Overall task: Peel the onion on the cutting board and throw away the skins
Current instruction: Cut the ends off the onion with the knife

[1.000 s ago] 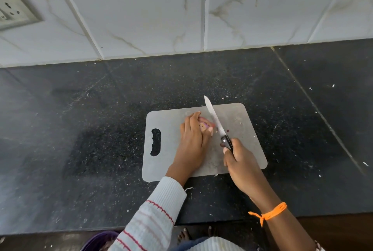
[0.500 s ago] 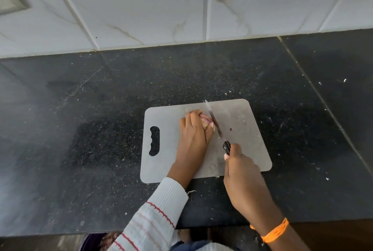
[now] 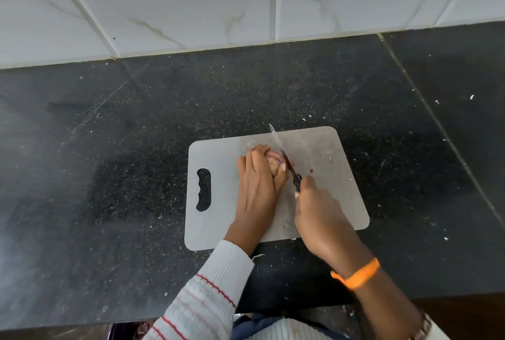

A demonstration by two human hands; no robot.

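Firmly, the left hand (image 3: 258, 181) curls over a small purple-skinned onion (image 3: 274, 162) near the far middle of the grey plastic cutting board (image 3: 328, 175), pinning it down. Just right of it, the right hand (image 3: 322, 216) grips the dark handle of a slim steel-bladed knife (image 3: 281, 148), whose blade lies against the onion's right side, tip pointing far. A tiny purple skin scrap (image 3: 311, 170) lies on the board to the right. Under the board spreads the black speckled stone worktop (image 3: 109, 175), crumb-dusted.
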